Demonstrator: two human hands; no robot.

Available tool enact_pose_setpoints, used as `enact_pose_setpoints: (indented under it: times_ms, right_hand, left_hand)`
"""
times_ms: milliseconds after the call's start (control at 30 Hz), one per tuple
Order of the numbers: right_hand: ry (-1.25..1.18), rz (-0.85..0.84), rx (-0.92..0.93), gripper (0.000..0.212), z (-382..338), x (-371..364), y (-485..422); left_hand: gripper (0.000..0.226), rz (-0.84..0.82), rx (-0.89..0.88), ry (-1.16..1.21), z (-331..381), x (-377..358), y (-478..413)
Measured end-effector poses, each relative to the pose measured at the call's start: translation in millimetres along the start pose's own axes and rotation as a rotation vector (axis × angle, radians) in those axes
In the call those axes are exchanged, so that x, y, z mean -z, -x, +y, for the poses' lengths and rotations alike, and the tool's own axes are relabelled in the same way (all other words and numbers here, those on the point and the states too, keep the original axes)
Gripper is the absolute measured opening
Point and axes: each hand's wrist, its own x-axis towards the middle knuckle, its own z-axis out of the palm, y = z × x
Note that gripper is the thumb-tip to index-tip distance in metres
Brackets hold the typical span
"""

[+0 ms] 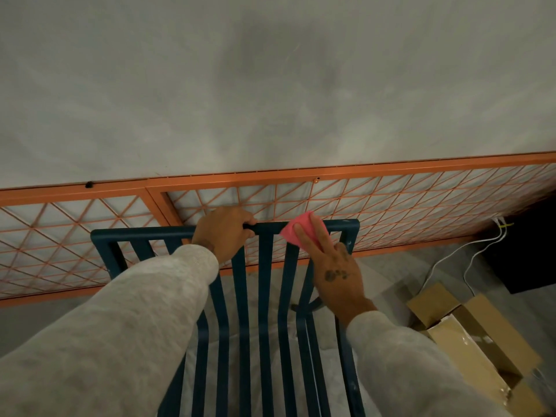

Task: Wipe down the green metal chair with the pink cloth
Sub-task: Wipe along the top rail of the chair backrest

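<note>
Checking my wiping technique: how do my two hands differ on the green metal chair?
Left hand curls its fingers round the top rail of the green metal chair; right hand has straight fingers. Left hand touches bare metal; right hand presses a pink cloth. Both reach that rail.

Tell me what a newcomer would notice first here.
The bright pink cloth stands out, pressed by the right hand with straight fingers against the top right of the green chair back. The left hand grips the chair's top rail near the middle. Behind the chair, an orange lattice panel runs along the grey wall, and cardboard boxes sit on the floor at lower right.
</note>
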Motion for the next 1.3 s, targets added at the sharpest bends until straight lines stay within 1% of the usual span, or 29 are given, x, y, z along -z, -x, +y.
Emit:
enact_pose_setpoints:
  times_ms: [67,167,267,333,467,500,600,667,767,867,1000,1100,1167,1233,1300]
  right_hand:
    - [0.001,0.027,-0.037,0.103,11.1,3.4,-0.5]
    - [-0.056,0.040,-0.070,0.100,-9.5,-3.0,-0.9]
    - [-0.076,-0.029,-0.013,0.099,-38.7,-8.3,-6.6]
    - [-0.076,-0.071,0.008,0.097,-42.6,-2.6,-16.8]
    - [0.016,-0.106,0.160,0.090,-9.0,12.0,-23.2]
    - [0.036,-0.118,0.172,0.086,1.1,16.4,-22.9]
    - [0.041,-0.083,0.128,0.070,17.6,25.3,-23.2]
    - [0.026,-0.069,0.106,0.066,11.6,25.6,-23.3]
    - [-0.027,-0.070,0.084,0.067,-12.2,20.4,-25.8]
    - [-0.023,-0.064,0.127,0.065,-27.7,17.4,-29.6]
    - [0.014,-0.101,0.168,0.071,-5.1,22.4,-26.2]
    - [-0.143,-0.050,0.113,0.064,16.3,30.0,-23.2]
    - [-0.243,0.026,0.095,0.065,22.3,34.6,-24.0]
    - [-0.263,0.047,0.059,0.068,22.7,35.9,-23.9]
    - [-0.229,0.005,0.038,0.074,20.7,30.7,-21.7]
  left_hand:
    - [0.025,0.007,-0.003,-0.018,1.4,0.1,-0.2]
    - [0.025,0.003,0.003,-0.035,1.9,1.0,-1.0]
    - [0.024,-0.001,0.011,-0.059,2.0,1.4,-1.9]
    - [0.022,0.001,0.008,-0.064,2.4,1.3,-1.4]
    - [0.022,0.006,0.001,-0.044,1.9,0.0,-0.4]
    - [0.022,0.006,-0.004,-0.043,1.9,-0.2,-0.3]
    - [0.023,0.010,-0.010,-0.038,1.6,-0.1,-0.3]
    - [0.023,0.013,-0.008,-0.039,1.7,0.5,-0.3]
    - [0.024,0.004,-0.007,-0.050,1.9,0.5,-1.1]
    - [0.024,-0.014,0.001,-0.068,1.8,0.1,-1.6]
    - [0.022,-0.035,-0.016,-0.088,2.3,1.2,-2.2]
    - [0.019,-0.078,0.002,-0.121,7.2,3.5,-6.9]
    - [0.021,-0.102,0.011,-0.109,15.0,2.7,-10.7]
    - [0.021,-0.128,-0.020,-0.047,28.4,-3.2,-12.6]
    - [0.020,-0.121,-0.081,-0.009,42.5,-14.9,-13.8]
